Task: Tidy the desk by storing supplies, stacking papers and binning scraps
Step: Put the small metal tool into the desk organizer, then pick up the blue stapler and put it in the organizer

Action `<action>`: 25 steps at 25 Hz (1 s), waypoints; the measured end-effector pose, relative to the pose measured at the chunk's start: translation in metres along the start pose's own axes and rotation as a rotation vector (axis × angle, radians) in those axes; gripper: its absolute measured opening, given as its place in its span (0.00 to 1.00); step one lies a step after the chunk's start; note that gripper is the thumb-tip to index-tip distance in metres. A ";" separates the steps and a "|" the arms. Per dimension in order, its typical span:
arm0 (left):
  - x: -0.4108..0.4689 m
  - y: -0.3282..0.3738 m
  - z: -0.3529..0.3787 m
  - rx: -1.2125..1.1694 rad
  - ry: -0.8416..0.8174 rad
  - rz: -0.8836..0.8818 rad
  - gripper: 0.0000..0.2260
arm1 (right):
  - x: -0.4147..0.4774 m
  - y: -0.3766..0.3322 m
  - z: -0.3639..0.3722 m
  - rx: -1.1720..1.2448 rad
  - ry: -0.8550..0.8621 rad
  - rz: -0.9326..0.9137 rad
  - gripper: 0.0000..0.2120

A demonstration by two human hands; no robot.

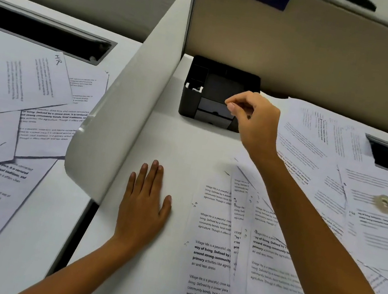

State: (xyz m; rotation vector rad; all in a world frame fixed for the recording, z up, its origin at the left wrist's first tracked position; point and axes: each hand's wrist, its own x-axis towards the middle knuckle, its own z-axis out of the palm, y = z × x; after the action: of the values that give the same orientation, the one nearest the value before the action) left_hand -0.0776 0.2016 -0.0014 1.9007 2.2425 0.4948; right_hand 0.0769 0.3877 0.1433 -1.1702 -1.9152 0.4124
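Two hands work over a smooth white table (175, 143). The left hand (145, 205) lies flat, fingers straight, palm on the bare surface. The right hand (252, 120) hovers with thumb and forefinger pinched together; whatever is between them is too small to tell.

Just under those fingertips sits a square black plastic desk organiser (222, 84) in the far corner. It is against the beige partition wall (331, 67) and just beside a curved white divider panel (128, 99), its drawer fronts facing the person. Small white scraps (194, 87) lie in its left compartment.

Overlapping white printed paper sheets (215, 228) spread beneath the right forearm, long axes running away from the person, text upright to them. A clear tape roll (385, 204) rests flat on papers farther right.
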 end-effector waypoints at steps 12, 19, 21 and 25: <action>-0.036 0.080 -0.004 -0.163 0.024 0.144 0.31 | -0.173 0.049 -0.167 -0.107 0.103 0.135 0.05; -0.078 0.230 0.037 -0.157 -0.007 0.328 0.28 | -0.256 0.113 -0.274 -0.110 0.181 0.258 0.05; -0.086 0.263 0.046 -0.156 -0.016 0.342 0.29 | -0.277 0.132 -0.301 -0.121 0.200 0.285 0.04; -0.095 0.319 0.075 -0.094 -0.084 0.387 0.31 | -0.327 0.184 -0.361 -0.254 0.290 0.386 0.06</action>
State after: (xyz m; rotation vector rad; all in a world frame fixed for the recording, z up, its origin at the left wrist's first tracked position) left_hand 0.2596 0.1631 0.0318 2.2650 1.7692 0.5468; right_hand 0.5389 0.1546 0.0837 -1.6798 -1.5203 0.1882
